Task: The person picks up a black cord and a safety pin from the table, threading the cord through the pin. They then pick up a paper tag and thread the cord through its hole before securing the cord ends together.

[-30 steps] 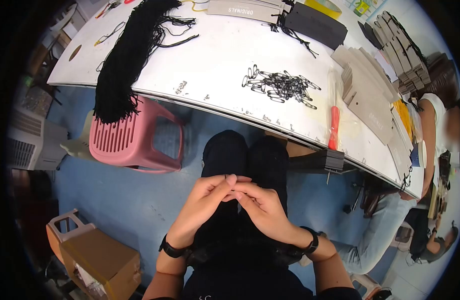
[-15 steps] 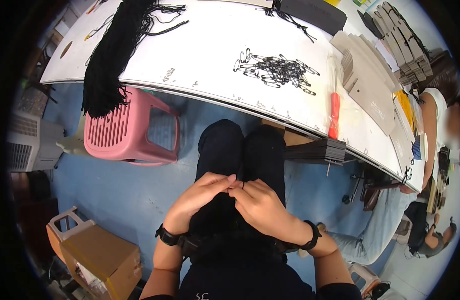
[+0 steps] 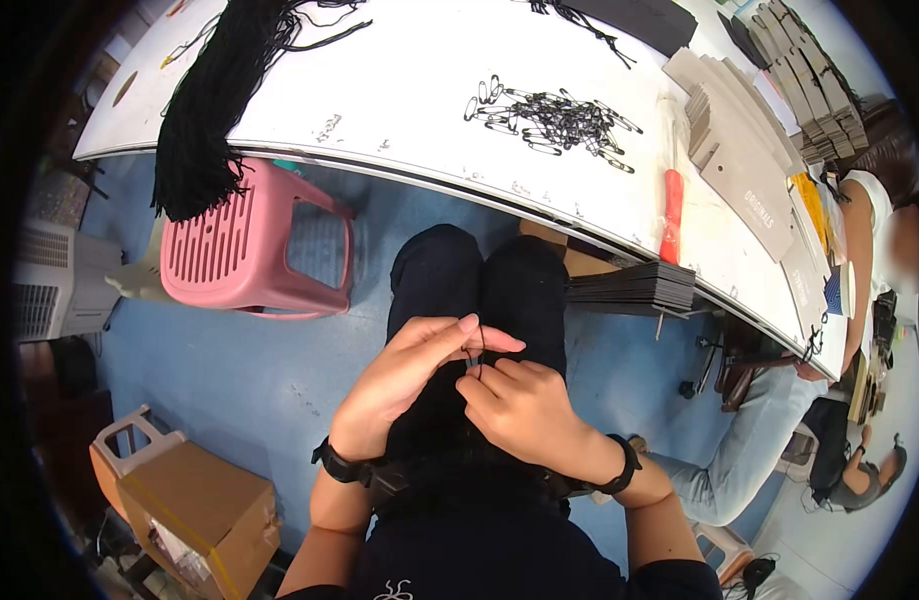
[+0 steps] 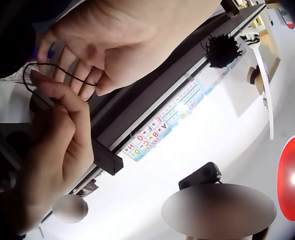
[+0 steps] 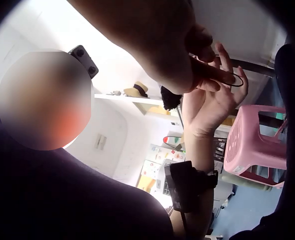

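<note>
Over the dark-trousered lap, a thin black cord (image 3: 482, 345) bends in a loop between the two hands. My left hand (image 3: 409, 365) pinches the cord at the thumb tip, its other fingers stretched toward the right. My right hand (image 3: 524, 400), fingers curled, grips the cord just below. In the left wrist view the cord (image 4: 62, 66) arches from the left thumb to the curled right fingers. The right wrist view shows the cord (image 5: 241, 82) looping past the left fingers. Its ends are hidden in the hands.
A white table (image 3: 399, 95) lies ahead, bearing a pile of black safety pins (image 3: 564, 120), a bundle of black cords (image 3: 214, 110), grey cards (image 3: 739, 165) and a red-handled tool (image 3: 671, 215). A pink stool (image 3: 249, 235) stands left, a cardboard box (image 3: 194, 500) lower left. Another person sits right.
Earlier the fingertips were together with the cord mostly hidden. Now the hands have parted slightly, the right fingers are curled, and the loop of cord shows between them.
</note>
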Tool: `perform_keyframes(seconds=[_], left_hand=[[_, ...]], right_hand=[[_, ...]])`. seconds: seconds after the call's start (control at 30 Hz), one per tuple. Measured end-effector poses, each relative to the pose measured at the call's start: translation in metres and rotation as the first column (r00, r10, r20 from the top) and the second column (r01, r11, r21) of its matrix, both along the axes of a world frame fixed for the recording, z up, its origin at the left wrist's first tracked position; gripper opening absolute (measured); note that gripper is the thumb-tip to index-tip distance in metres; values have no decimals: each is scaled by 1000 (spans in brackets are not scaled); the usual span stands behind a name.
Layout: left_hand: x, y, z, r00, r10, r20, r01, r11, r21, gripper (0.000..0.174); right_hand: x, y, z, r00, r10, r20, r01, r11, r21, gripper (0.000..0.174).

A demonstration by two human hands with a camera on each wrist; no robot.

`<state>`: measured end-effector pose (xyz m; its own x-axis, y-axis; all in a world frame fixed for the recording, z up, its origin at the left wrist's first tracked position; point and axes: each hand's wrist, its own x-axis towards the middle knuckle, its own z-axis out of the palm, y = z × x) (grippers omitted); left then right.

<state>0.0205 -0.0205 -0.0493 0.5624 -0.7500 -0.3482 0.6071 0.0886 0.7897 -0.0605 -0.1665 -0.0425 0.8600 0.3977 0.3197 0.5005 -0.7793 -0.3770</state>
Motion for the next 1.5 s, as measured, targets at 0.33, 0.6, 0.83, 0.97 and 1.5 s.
perform_keyframes(seconds=[0.33, 0.6, 0.83, 0.97, 1.5], left_hand=[[-8, -6, 12, 987, 141, 78, -130, 983, -133, 41], [-13, 19, 19, 986, -63, 153, 107, 949, -297, 40], [-14, 22, 25, 961, -188, 203, 222, 962, -160, 38], [-17, 17, 28, 950, -96, 298, 115, 992, -49, 37], [-19, 10, 17, 979, -65, 194, 77, 995, -58, 40]], right_hand=[[-1, -13, 8, 999, 39, -22, -37, 994, 106, 15], [8, -19, 40, 683, 306, -663, 603, 274, 749, 18], [13, -21, 29, 595, 510, -621, 705, 39, 708, 20], [10, -23, 34, 651, 405, -642, 641, 160, 751, 15], [11, -18, 22, 834, 353, -424, 428, 73, 901, 19]])
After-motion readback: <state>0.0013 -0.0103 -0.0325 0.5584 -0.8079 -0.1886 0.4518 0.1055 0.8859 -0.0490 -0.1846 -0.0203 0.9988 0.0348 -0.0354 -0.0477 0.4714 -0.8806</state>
